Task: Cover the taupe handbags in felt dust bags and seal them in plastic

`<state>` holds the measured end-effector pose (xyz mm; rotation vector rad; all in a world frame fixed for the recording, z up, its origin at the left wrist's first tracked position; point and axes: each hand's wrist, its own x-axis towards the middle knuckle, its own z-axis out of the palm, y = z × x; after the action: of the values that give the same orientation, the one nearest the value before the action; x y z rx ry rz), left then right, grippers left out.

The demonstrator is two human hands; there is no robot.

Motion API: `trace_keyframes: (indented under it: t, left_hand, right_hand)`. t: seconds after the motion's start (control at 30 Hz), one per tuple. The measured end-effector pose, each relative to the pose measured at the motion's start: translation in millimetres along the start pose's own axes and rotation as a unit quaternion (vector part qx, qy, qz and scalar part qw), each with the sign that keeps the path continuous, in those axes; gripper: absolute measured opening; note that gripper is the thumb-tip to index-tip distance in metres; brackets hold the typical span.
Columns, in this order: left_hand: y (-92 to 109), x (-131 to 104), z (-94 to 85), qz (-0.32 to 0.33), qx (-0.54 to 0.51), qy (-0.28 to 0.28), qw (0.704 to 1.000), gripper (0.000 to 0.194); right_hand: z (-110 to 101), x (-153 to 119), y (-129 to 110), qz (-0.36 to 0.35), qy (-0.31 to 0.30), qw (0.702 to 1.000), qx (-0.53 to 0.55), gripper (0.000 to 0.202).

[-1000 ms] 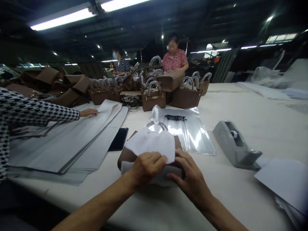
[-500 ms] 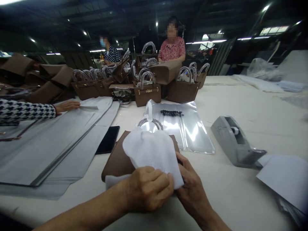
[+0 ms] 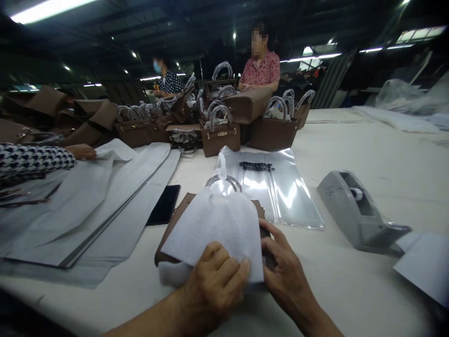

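Partly covered brown handbag [image 3: 181, 213], white sheet [image 3: 218, 224]

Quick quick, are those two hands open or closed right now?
Left hand: closed, holding the white sheet.
Right hand: partly curled at the right side of the brown bag; whether it grips cannot be told.

Brown is shown by the boxy leather-like handbag [image 3: 179, 214], white by the thin fabric-like sheet [image 3: 213, 220]. Black-and-white houndstooth is borne by the long cloth sleeve [image 3: 35, 158], white dots by the dark cloth shirt [image 3: 171, 82].
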<state>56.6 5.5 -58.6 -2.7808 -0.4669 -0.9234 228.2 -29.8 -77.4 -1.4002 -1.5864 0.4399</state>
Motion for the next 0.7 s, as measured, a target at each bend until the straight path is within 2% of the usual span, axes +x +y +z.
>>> trace_keyframes:
  t: [0.1,0.23,0.37,0.5,0.6,0.7]
  left_hand:
    - [-1,-1,-0.3,-0.009,-0.013,-0.006,1.000,0.022]
    - [-4,-1,-1.2,-0.012,-0.011,-0.029,0.999,0.018]
    - [-7,-2,-1.9,0.022,-0.018,0.006,1.000,0.019]
    - [-11,-5,-2.7,0.081,-0.038,0.045,0.995,0.023]
    - [-13,-5,-3.9,0.117,-0.039,0.025,0.992,0.023]
    - [-13,-1,-5.8,0.137,-0.030,-0.025,0.990,0.023]
  right_hand:
    - [-5,-5,-2,0.001,-0.021,1.000,0.007,0.008]
    - [-18,-17,-7,0.040,-0.054,0.998,-0.002,0.015]
    - [-16,-26,-9,0.108,-0.030,0.991,0.068,0.007]
    - [-6,-27,-9,0.165,0.017,0.980,0.107,0.010]
    - [-2,-27,-8,0.190,0.045,0.972,0.128,0.014]
    - [4,-25,-4,0.221,0.061,0.956,0.182,0.016]
